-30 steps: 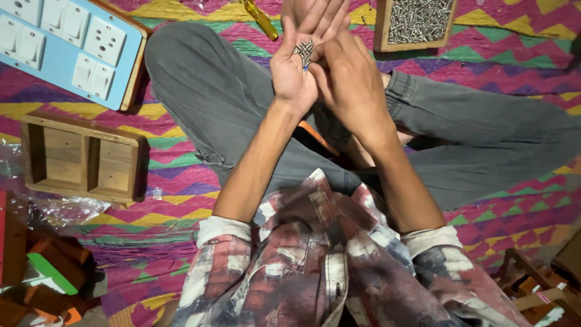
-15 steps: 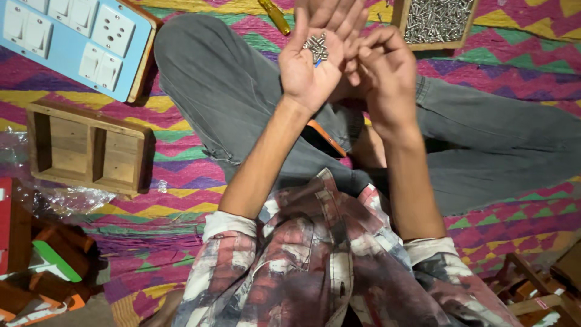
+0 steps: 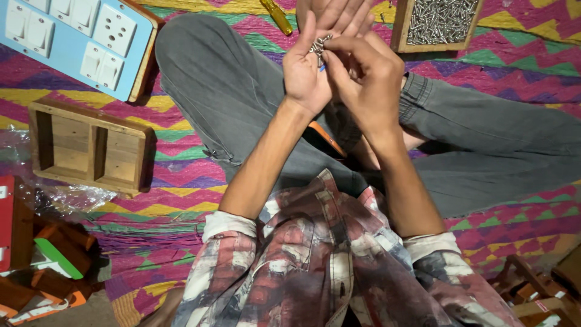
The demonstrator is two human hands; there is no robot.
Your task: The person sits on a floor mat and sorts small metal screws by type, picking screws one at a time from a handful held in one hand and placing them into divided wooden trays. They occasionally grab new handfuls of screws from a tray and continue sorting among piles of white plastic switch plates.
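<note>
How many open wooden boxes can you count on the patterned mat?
2: an empty wooden box at the left, and a wooden box of screws at the top right, cut off by the frame edge. Others may lie outside view.
</note>
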